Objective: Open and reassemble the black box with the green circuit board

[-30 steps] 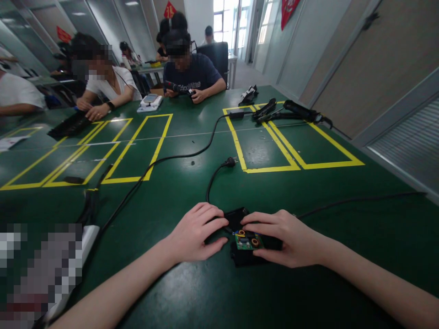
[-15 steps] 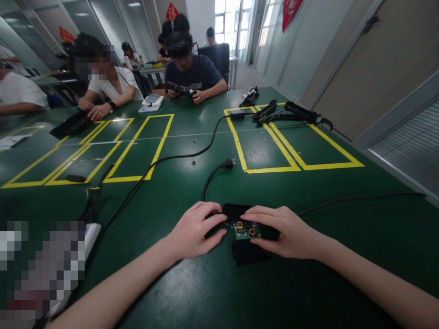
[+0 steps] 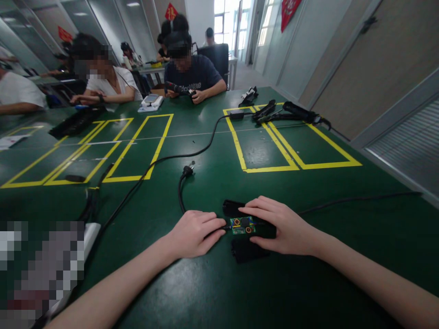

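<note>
A small green circuit board [image 3: 243, 230] with two copper-wound coils lies on the table in front of me. My left hand [image 3: 200, 234] pinches the black power cord [image 3: 180, 194] close to the board's left end. The cord runs out behind that hand to a plug [image 3: 188, 171]. Over the right end of the board arches my right hand [image 3: 274, 224], thumb and fingers apart on either side of it. One black casing half [image 3: 233, 208] is beyond the board, partly under the right fingertips. Another casing half [image 3: 247, 251] lies on the near side, by the right thumb.
A long black cable [image 3: 202, 151] crosses the green table [image 3: 206, 292], which has yellow tape rectangles [image 3: 270, 170]. Black clamp-like tools [image 3: 298, 112] lie at the far right. A co-worker [image 3: 195, 73] sits opposite holding a dark tool; another person [image 3: 113, 82] sits further left.
The plug and its cord have swung left. My left hand has closed on the cord. The board has shifted slightly left and away, and the far casing half has turned.
</note>
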A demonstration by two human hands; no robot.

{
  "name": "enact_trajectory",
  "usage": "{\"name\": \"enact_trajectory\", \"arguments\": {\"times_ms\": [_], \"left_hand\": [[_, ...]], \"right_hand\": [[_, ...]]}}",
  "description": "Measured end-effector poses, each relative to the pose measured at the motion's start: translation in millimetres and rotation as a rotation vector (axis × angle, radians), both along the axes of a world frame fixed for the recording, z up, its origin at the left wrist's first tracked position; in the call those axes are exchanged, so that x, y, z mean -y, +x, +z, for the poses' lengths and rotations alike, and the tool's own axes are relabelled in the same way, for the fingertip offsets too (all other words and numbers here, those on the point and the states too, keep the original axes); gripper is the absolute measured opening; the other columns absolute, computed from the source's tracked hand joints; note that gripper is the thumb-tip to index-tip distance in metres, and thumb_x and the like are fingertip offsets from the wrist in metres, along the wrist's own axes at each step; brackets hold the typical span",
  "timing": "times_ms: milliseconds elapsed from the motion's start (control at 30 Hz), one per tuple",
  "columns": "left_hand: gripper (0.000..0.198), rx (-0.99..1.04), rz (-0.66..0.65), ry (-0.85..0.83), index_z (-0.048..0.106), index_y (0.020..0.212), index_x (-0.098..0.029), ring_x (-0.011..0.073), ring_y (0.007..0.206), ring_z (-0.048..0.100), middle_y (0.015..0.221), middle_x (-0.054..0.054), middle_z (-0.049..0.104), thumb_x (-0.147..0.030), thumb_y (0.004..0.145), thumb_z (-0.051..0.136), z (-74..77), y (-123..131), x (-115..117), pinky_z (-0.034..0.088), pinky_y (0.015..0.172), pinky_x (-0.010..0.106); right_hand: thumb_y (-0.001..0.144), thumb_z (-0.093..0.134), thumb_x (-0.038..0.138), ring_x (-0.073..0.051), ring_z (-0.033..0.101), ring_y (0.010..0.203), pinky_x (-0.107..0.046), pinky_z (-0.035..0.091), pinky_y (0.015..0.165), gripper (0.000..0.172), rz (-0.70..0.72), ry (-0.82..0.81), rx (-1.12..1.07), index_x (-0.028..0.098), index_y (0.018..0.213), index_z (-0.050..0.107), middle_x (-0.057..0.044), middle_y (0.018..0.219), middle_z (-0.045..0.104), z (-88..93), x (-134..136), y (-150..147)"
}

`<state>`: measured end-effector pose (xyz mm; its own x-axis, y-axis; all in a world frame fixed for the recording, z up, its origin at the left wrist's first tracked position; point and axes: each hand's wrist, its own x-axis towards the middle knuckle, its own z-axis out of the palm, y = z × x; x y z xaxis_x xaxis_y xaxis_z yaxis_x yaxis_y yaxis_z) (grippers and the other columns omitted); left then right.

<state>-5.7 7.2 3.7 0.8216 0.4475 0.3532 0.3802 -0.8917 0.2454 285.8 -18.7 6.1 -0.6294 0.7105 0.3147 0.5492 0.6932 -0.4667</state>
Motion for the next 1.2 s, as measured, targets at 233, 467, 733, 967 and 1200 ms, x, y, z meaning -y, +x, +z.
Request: {"name": "enact_trajectory", "arguments": {"times_ms": [233, 467, 733, 967, 1200], "left_hand": [[0.031, -0.012, -0.02, -0.028, 0.069, 0.105, -0.015, 0.0146, 0.064, 0.065, 0.075, 0.003, 0.066, -0.03, 0.111, 0.042, 1.9, 0, -1, 0.05, 0.061, 0.026], [0.03, -0.013, -0.014, 0.002, 0.069, 0.103, -0.015, 0.0159, 0.067, 0.066, 0.077, 0.003, 0.067, -0.03, 0.11, 0.044, -0.3, 0, 0, 0.051, 0.062, 0.027], [0.031, -0.037, 0.109, -0.021, 0.069, 0.107, -0.017, 0.0182, 0.074, 0.067, 0.083, 0.005, 0.069, -0.031, 0.11, 0.042, -1.2, 2, -1, 0.054, 0.069, 0.029], [0.029, -0.079, 0.123, -0.021, 0.067, 0.108, -0.018, 0.0195, 0.078, 0.068, 0.088, 0.005, 0.07, -0.032, 0.11, 0.042, -2.8, 2, -1, 0.054, 0.071, 0.029], [0.024, -0.043, 0.14, -0.016, 0.066, 0.108, -0.018, 0.0204, 0.078, 0.07, 0.09, 0.006, 0.073, -0.03, 0.109, 0.045, -0.3, 3, -1, 0.056, 0.071, 0.032]], "right_hand": [[0.083, 0.077, 0.031, -0.032, 0.065, 0.121, -0.051, 0.056, 0.101, 0.066, -0.023, -0.002, 0.034, 0.023, 0.146, 0.06, -0.015, 0.134, 0.068, -3.9, 1, 0], [0.082, 0.079, 0.035, -0.036, 0.053, 0.141, -0.057, 0.046, 0.115, 0.071, 0.006, -0.021, 0.061, 0.023, 0.148, 0.057, -0.017, 0.152, 0.057, -7.8, 0, 5], [0.089, 0.072, 0.026, -0.032, 0.058, 0.137, -0.054, 0.051, 0.113, 0.041, -0.03, -0.013, 0.017, 0.023, 0.129, 0.066, -0.014, 0.141, 0.065, -8.9, 0, 0], [0.087, 0.075, 0.025, -0.034, 0.058, 0.137, -0.058, 0.05, 0.113, 0.036, -0.095, 0.004, -0.026, 0.025, 0.122, 0.068, -0.013, 0.135, 0.069, -12.0, 2, -8], [0.089, 0.079, 0.041, -0.037, 0.058, 0.136, -0.06, 0.048, 0.113, 0.049, -0.075, 0.06, 0.015, 0.022, 0.133, 0.067, -0.015, 0.134, 0.07, -10.9, 0, -8]]}}
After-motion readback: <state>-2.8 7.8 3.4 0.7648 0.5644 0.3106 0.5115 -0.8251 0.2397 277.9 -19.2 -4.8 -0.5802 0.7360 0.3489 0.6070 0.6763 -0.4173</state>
